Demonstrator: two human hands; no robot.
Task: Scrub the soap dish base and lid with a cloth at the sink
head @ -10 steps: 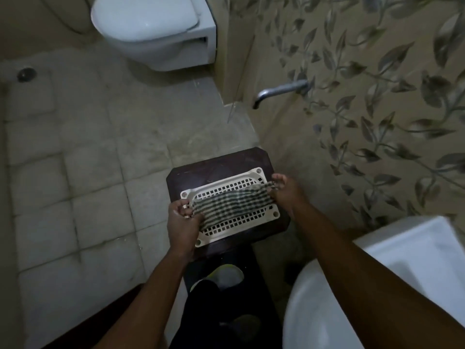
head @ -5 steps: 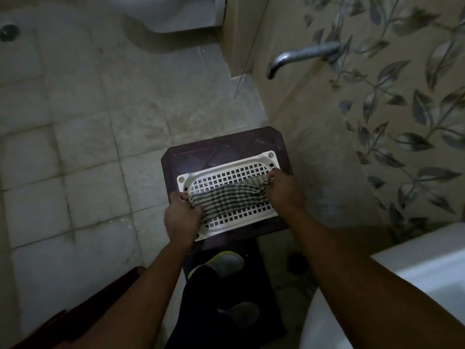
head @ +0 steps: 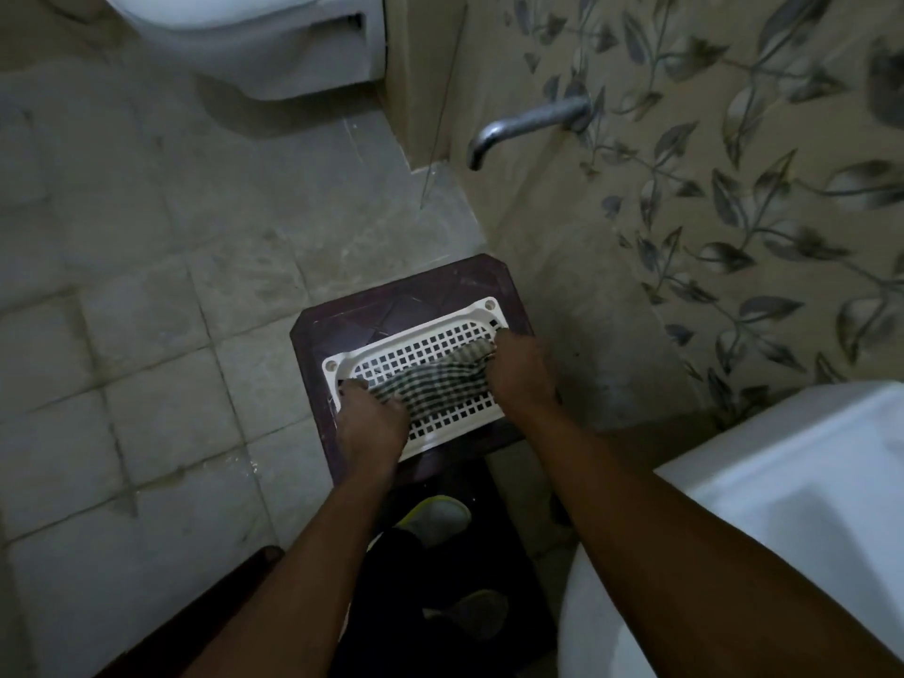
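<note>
I note a toilet (head: 235, 46) at upper left. At centre frame, the left hand (head: 372, 425) has its fingers curled round the left end of the checked cloth (head: 440, 380). The cloth lies stretched across the white perforated soap dish (head: 411, 331), which rests on a dark stool (head: 386, 308). The right hand (head: 519, 373) grips the cloth's other end, fingers bunched. A wall tap (head: 531, 120) is above; the sink (head: 792, 501) is at lower right.

I see the white rectangular perforated plastic soap dish part (head: 430, 341) lying flat on a dark brown plastic stool (head: 372, 310). Its long side runs slantwise, and there are round holes at its corners. A dark-and-light checked cloth (head: 440, 380) lies stretched across its grid, bunched at both ends, where my left hand (head: 372, 428) and right hand (head: 521, 369) grip it.
</note>
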